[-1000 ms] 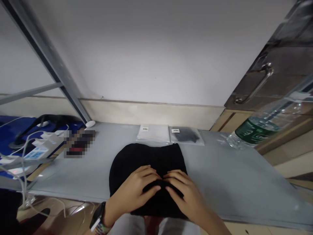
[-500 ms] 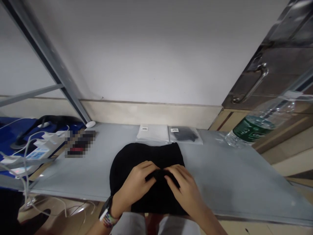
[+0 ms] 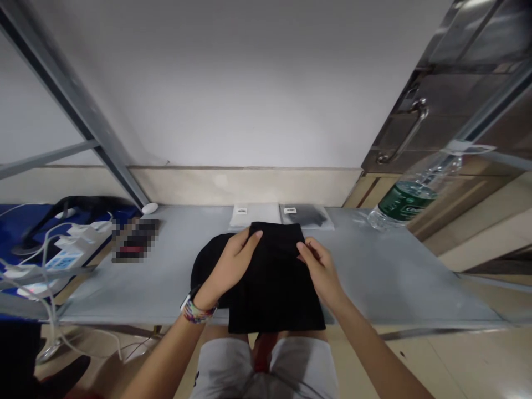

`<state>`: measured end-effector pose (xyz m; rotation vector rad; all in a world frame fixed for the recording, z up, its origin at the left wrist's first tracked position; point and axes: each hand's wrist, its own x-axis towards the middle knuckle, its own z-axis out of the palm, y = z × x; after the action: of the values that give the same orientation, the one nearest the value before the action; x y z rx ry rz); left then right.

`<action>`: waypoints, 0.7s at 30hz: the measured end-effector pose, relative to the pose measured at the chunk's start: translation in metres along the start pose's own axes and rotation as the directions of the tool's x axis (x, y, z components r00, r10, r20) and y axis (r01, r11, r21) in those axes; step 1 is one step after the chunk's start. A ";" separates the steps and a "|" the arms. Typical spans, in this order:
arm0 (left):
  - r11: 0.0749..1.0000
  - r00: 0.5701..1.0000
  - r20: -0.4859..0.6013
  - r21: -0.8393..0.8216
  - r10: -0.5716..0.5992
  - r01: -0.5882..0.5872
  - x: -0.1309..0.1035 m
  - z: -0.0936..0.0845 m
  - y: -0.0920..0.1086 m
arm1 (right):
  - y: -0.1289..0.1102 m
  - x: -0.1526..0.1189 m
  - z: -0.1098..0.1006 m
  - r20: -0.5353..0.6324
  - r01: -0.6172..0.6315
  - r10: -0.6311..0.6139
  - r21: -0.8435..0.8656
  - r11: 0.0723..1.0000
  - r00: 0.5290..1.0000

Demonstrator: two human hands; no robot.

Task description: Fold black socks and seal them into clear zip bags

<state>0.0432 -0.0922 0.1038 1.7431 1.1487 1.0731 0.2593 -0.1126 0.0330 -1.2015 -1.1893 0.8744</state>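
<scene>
A black cloth item lies partly on the grey table and hangs over its near edge. Its left part is rounded, and a straight-edged section lies over the middle; the exact kind does not show. My left hand grips the upper left edge of that section, thumb on top and fingers partly hidden. At the upper right edge, my right hand pinches the cloth between thumb and curled fingers. The top edge spans between both hands.
Behind the cloth lie a white packet and a clear packet with dark contents, both labelled. A green-labelled bottle stands at the right. Power strips with cables are at the left, beside a pixelated object.
My hands have moved apart and away from me, from the cloth's middle to its upper edges. The straight-edged section now lies spread over the rounded part. The view has shifted slightly.
</scene>
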 end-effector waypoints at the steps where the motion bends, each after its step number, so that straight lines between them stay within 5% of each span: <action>1: 1.000 1.000 -0.015 -0.003 -0.008 0.008 0.002 -0.002 0.004 | -0.007 0.004 0.001 -0.006 0.026 -0.027 -0.005 1.000 1.000; 7: 0.999 0.990 -0.138 -0.039 0.004 -0.010 0.004 -0.013 0.013 | -0.043 0.023 0.009 -0.017 0.188 -0.189 -0.018 0.982 0.982; 13: 0.994 0.995 -0.057 -0.061 0.087 -0.090 -0.001 -0.014 0.013 | -0.055 0.026 0.023 -0.030 0.177 -0.175 0.092 0.980 0.984; 16: 0.998 0.995 -0.070 -0.018 0.065 -0.066 -0.002 -0.017 0.014 | -0.055 0.033 0.025 -0.010 0.207 -0.207 0.033 0.978 0.978; 21: 0.978 0.998 -0.061 -0.205 0.020 -0.032 0.006 -0.023 0.032 | -0.059 0.034 0.031 -0.036 0.315 -0.321 -0.116 0.942 0.946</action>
<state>0.0327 -0.0925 0.1420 1.5782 1.0131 1.2208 0.2304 -0.0844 0.0964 -1.0725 -1.3547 0.5362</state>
